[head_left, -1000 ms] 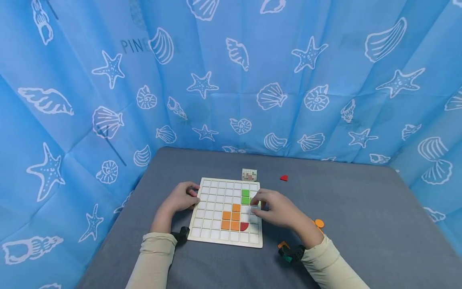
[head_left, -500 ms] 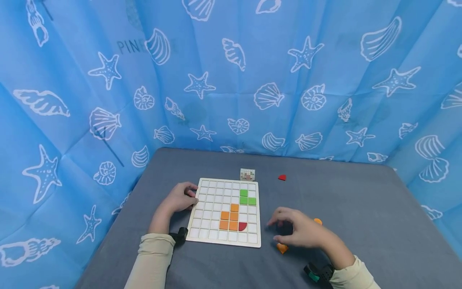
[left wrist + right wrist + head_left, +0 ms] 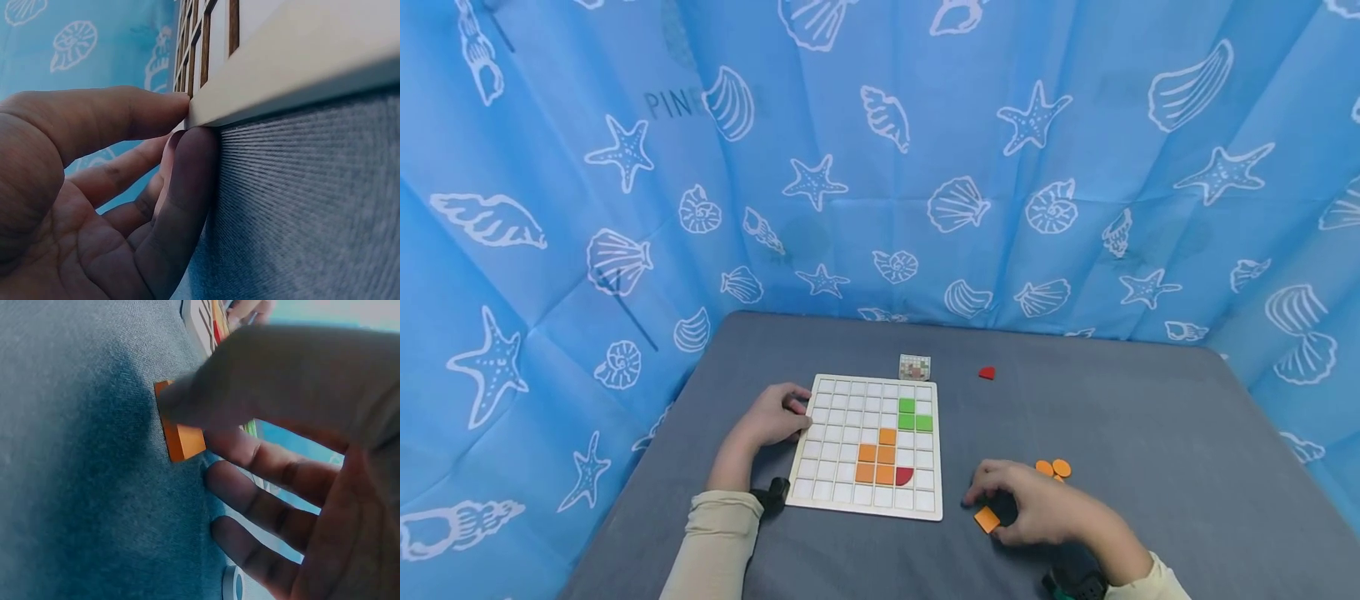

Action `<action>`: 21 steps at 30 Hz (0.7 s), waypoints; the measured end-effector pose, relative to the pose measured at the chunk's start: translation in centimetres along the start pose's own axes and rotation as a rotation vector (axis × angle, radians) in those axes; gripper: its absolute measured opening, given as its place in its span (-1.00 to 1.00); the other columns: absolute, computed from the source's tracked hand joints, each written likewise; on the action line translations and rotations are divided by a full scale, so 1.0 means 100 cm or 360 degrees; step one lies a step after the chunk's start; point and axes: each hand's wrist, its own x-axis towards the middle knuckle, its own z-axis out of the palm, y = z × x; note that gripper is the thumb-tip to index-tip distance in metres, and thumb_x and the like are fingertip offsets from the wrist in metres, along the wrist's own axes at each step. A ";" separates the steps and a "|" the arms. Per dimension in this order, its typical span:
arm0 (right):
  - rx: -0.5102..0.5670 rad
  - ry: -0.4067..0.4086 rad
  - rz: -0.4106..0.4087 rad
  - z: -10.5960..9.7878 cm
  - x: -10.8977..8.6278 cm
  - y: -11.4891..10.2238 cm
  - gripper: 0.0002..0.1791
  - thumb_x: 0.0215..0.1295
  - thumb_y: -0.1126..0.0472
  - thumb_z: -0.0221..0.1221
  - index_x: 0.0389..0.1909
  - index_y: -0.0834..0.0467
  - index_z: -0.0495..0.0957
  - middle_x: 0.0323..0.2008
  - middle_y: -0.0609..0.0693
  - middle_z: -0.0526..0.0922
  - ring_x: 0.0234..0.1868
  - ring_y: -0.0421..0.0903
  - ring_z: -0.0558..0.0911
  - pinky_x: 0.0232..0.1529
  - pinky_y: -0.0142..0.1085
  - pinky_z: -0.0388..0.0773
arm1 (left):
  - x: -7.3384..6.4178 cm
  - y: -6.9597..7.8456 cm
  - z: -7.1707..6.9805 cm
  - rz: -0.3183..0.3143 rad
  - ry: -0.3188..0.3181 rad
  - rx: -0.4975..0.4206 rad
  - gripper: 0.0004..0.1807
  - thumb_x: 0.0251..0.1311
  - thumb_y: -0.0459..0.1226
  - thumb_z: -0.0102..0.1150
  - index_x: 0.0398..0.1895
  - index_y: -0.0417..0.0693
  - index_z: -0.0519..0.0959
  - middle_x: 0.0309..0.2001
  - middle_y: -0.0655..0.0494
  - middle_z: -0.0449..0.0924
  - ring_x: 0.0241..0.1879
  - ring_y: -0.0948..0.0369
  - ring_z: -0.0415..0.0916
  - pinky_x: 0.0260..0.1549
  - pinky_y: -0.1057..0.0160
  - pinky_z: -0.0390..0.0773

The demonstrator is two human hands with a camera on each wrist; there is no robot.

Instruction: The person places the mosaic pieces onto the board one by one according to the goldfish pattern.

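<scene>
While left fingers (image 3: 194, 165) grip one board (image 3: 853, 404), right fingers (image 3: 988, 473) pinch one orange block (image 3: 987, 520), three discs (image 3: 1061, 467) nearby

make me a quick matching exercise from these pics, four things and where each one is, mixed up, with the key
1. Person's left hand
2. Loose red wedge-shaped piece
3. Three green square tiles
4. Loose orange square block

A. On the pale gridded wooden board
B. Touched by the right hand
C. Pinching the board's left edge
D. On the grey table, right of the small printed card

Pairs: 1-C, 2-D, 3-A, 4-B
</scene>
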 end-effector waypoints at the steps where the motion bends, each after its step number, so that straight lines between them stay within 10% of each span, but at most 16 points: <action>1: -0.0008 0.0003 0.0010 0.001 0.000 0.000 -0.57 0.11 0.36 0.43 -0.01 -0.09 0.76 -0.01 -0.18 0.63 0.01 -0.26 0.57 0.06 -0.31 0.64 | 0.000 0.000 0.000 -0.0001 0.0001 -0.0004 -0.51 0.27 -0.42 0.34 0.29 -0.22 0.58 -0.18 -0.09 0.59 -0.34 0.10 0.60 -0.38 0.17 0.70; 21: -0.0046 0.0046 0.0003 0.002 0.010 -0.003 -0.74 0.22 0.27 0.45 -0.10 -0.07 0.77 -0.13 -0.22 0.66 -0.15 -0.27 0.57 -0.09 -0.32 0.63 | -0.002 0.003 0.000 -0.0014 0.0008 -0.0009 -0.50 0.26 -0.43 0.33 0.30 -0.24 0.57 -0.17 -0.10 0.58 -0.31 0.10 0.60 -0.37 0.16 0.71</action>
